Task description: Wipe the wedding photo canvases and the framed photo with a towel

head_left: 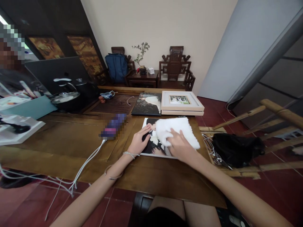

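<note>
A photo panel (pixel 155 140) with a dark picture and white edges lies flat on the wooden table in front of me. Across its right part is spread a fluffy white cloth (pixel 187 129), which hides much of the picture. My right hand (pixel 178 143) grips the cloth and presses it against the panel, with some fingers partly hidden in its folds. My left hand (pixel 139 138) rests on the panel's left edge, fingers stretched out and nothing held.
Behind the panel lie a dark photo panel (pixel 148 104) and stacked pale frames (pixel 182 102). Left are a phone (pixel 113 126) with white cables, a pot (pixel 66 100) and a laptop (pixel 59 71). A black bag (pixel 236 148) sits on a bamboo chair (pixel 251 112) at right.
</note>
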A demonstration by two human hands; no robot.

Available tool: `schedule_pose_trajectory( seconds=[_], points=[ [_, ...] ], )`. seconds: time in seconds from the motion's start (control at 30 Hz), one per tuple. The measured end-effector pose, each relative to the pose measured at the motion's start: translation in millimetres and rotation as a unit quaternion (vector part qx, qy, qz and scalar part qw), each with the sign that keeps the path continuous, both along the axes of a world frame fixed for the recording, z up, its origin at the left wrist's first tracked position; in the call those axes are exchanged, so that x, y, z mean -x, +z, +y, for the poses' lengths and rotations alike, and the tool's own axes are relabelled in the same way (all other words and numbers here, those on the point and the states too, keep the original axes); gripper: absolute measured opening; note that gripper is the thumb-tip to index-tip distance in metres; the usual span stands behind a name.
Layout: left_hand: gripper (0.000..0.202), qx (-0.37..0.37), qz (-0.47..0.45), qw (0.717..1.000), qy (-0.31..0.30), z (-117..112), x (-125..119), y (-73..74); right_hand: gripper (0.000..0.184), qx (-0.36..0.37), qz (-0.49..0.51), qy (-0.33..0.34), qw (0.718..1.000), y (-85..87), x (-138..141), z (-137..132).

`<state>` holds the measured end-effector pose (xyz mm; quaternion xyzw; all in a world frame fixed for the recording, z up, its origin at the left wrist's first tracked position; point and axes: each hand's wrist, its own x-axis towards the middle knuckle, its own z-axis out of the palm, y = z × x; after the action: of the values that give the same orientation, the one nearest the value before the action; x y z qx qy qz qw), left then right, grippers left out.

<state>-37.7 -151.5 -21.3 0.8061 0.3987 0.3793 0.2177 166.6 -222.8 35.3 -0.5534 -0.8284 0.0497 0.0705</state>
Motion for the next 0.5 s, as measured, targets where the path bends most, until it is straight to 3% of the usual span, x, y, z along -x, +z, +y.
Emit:
schedule_pose_trajectory(
  seconds=[0.13,0.23,0.33,0.5],
  points=[
    [0.038,0.004,0.001,1.0,0.002,0,0,0.3,0.035,0.067,-0.005,0.052,0.996,-2.3,13,-64],
    [0.038,0.01,0.003,1.0,0.002,-1,-1,1.7,0.034,0.098,0.001,0.082,0.992,1.4,19,-85],
    [0.038,0.015,0.004,1.0,0.0,-1,-1,3.0,0.037,0.092,0.005,0.085,0.992,4.5,19,-74],
    [0.039,0.011,0.003,1.0,0.002,-1,0,2.0,0.041,0.028,-0.005,0.037,0.999,7.1,11,-6]
  ],
)
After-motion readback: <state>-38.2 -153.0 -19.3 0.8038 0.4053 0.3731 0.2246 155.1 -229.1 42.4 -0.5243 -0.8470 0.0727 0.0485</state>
